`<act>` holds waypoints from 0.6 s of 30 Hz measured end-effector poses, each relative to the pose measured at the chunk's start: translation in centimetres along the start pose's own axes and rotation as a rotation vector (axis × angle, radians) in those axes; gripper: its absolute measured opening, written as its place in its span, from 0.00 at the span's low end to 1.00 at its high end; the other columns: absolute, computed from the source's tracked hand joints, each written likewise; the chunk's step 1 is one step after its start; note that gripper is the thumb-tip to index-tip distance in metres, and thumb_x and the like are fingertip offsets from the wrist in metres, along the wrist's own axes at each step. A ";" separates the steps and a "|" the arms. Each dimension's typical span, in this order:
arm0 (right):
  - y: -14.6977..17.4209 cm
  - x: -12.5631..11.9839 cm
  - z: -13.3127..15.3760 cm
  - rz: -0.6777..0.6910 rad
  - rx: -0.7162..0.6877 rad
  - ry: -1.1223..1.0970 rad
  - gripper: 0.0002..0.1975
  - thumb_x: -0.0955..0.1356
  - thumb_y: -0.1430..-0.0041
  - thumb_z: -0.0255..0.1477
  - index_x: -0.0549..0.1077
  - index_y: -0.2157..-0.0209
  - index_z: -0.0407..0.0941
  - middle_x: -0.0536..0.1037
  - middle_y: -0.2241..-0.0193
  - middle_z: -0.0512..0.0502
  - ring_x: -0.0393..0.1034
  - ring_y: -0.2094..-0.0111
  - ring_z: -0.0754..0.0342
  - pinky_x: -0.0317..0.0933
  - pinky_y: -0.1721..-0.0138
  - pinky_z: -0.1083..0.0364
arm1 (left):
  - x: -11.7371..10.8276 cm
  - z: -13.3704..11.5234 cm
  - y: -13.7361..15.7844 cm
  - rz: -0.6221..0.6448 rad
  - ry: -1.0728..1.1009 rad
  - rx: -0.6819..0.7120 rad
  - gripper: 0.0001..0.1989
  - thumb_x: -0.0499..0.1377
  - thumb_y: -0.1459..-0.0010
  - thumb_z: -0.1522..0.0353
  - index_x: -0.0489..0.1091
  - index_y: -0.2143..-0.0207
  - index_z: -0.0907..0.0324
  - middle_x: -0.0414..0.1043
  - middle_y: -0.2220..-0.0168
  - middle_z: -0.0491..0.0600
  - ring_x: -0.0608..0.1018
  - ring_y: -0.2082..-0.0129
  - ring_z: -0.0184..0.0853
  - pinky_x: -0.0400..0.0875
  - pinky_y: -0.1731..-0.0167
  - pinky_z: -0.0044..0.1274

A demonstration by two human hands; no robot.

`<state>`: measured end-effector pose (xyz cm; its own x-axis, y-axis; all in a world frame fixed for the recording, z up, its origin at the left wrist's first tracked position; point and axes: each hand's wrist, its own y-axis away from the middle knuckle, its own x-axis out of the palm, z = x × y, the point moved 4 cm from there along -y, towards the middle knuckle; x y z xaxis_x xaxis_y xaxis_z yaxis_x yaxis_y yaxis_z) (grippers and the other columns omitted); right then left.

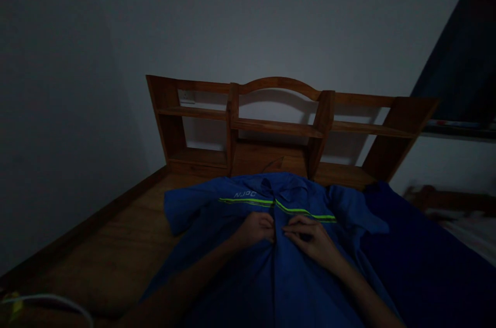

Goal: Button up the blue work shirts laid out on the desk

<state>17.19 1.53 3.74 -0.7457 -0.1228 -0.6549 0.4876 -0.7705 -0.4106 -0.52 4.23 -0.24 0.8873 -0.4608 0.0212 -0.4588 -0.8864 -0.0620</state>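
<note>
A blue short-sleeved shirt (pixel 240 261) lies spread out, front side up, with a yellow-green stripe and pale lettering across the chest. My left hand (pixel 256 228) is closed on the front edge of the shirt, just below the stripe. Opposite it, across the front opening, my right hand (pixel 312 240) pinches the shirt cloth with thumb and fingers bent together. The fingertips are dim, so any button between them cannot be made out.
Beneath the shirt is a wooden surface (pixel 116 245). A wooden shelf headboard (pixel 277 126) stands behind it against the wall. Dark blue cloth (pixel 422 261) lies on the right, and a white cable (pixel 50 297) curves at the lower left. The room is dim.
</note>
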 end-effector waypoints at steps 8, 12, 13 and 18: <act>-0.6 1.3 -1.7 0.020 0.229 -0.189 0.11 0.68 0.45 0.37 0.78 0.67 0.45 0.77 0.70 0.48 0.69 0.76 0.59 0.62 0.71 0.60 | 0.3 0.2 -0.1 0.008 -0.156 0.126 0.09 0.63 0.54 0.70 0.71 0.68 0.63 0.75 0.70 0.50 0.77 0.70 0.32 0.70 0.69 0.21; -0.6 1.6 -2.4 0.001 0.290 -0.213 0.12 0.70 0.47 0.38 0.78 0.67 0.43 0.75 0.79 0.51 0.67 0.79 0.59 0.60 0.74 0.61 | 0.4 0.0 0.0 0.004 -0.220 0.136 0.08 0.63 0.53 0.70 0.71 0.68 0.63 0.76 0.69 0.51 0.78 0.69 0.34 0.70 0.67 0.23; -0.6 1.6 -2.3 -0.014 0.284 -0.208 0.12 0.70 0.47 0.37 0.78 0.67 0.44 0.75 0.78 0.51 0.67 0.79 0.60 0.60 0.74 0.61 | 0.4 0.0 0.0 0.002 -0.223 0.132 0.09 0.63 0.53 0.70 0.70 0.68 0.63 0.76 0.69 0.51 0.78 0.69 0.34 0.70 0.67 0.23; -0.6 1.8 -2.4 -0.017 0.264 -0.214 0.10 0.69 0.47 0.36 0.77 0.68 0.43 0.76 0.74 0.50 0.66 0.77 0.60 0.59 0.74 0.61 | 0.5 -0.4 0.2 -0.002 -0.206 0.099 0.07 0.62 0.54 0.72 0.70 0.69 0.63 0.75 0.72 0.50 0.78 0.72 0.33 0.70 0.69 0.23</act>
<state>16.63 3.26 1.23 -0.8447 -0.2153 -0.4900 0.3607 -0.9054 -0.2240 -0.22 3.83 0.13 0.8837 -0.4312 -0.1823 -0.4594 -0.8737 -0.1603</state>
